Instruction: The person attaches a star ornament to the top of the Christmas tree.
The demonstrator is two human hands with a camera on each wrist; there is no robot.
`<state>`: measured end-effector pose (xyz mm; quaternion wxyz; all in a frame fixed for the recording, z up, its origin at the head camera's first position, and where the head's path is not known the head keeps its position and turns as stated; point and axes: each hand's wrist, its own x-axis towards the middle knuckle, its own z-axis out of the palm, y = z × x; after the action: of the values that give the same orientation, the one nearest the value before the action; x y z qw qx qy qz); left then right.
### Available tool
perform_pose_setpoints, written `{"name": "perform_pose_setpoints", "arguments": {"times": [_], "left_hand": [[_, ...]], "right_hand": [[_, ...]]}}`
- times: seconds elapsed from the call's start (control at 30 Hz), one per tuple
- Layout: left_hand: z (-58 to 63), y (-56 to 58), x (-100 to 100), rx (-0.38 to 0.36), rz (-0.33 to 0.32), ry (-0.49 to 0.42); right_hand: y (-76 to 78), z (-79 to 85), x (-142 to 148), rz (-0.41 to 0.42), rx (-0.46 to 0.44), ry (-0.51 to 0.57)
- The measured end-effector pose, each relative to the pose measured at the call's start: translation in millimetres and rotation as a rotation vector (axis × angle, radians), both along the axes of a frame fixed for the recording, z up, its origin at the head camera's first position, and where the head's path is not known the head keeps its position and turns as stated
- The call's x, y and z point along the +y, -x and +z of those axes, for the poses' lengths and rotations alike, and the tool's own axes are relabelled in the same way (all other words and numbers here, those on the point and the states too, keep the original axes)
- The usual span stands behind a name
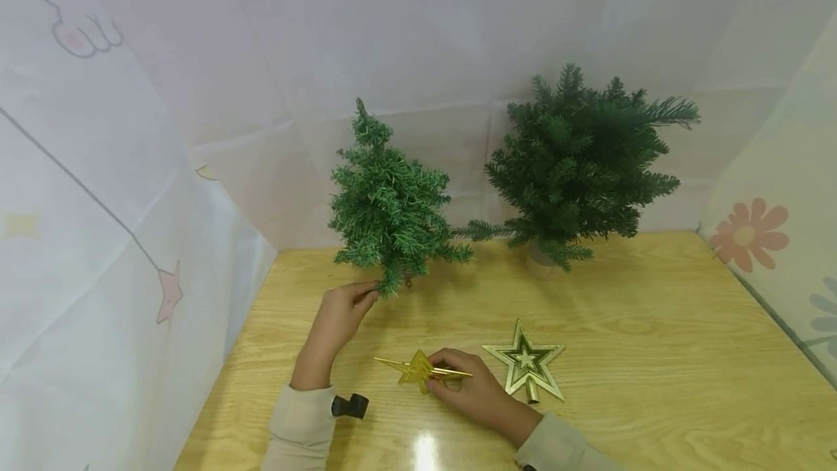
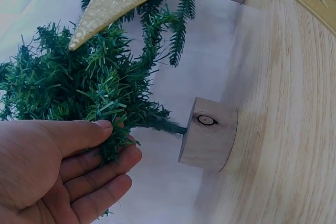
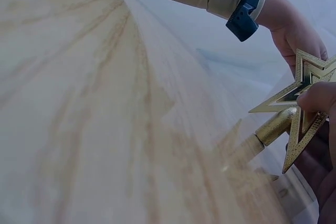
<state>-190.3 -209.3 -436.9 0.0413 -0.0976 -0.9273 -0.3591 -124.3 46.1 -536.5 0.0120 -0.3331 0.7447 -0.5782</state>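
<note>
A small artificial Christmas tree on a round wooden base stands at the back left of the table. My left hand pinches the tip of one of its low branches between thumb and fingers. Lower down, my right hand holds a gold star tree topper just over the tabletop, thumb on its front. In the right wrist view the star is tilted, its tube-shaped socket pointing down and left. Part of the right hand lies outside that view.
A second gold star topper lies flat on the wooden table, right of my right hand. Farther back stands a darker, bushier tree on a wooden base. A printed cloth hangs behind the table.
</note>
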Motion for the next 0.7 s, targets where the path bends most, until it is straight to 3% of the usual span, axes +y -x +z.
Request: {"name": "perform_pose_setpoints", "arguments": {"times": [0.17, 0.27, 0.4, 0.5, 0.7], "left_hand": [[0.4, -0.1, 0.2, 0.006, 0.0, 0.008], [1.1, -0.1, 0.7, 0.009, -0.004, 0.005], [1.7, -0.1, 1.0, 0.017, -0.011, 0.0], [1.7, -0.6, 0.9, 0.018, -0.012, -0.002], [2.6, -1.2, 1.3, 0.01, -0.007, 0.001]], "right_hand": [[0.3, -0.7, -0.3, 0.002, -0.003, -0.013], [-4.7, 13.3, -0.5, -0.005, -0.034, -0.021], [-7.2, 17.5, -0.6, -0.022, -0.091, -0.044], [-3.4, 4.7, -0.2, -0.026, -0.1, -0.065], [-1.3, 1.2, 0.4, -0.015, -0.056, -0.076]]}}
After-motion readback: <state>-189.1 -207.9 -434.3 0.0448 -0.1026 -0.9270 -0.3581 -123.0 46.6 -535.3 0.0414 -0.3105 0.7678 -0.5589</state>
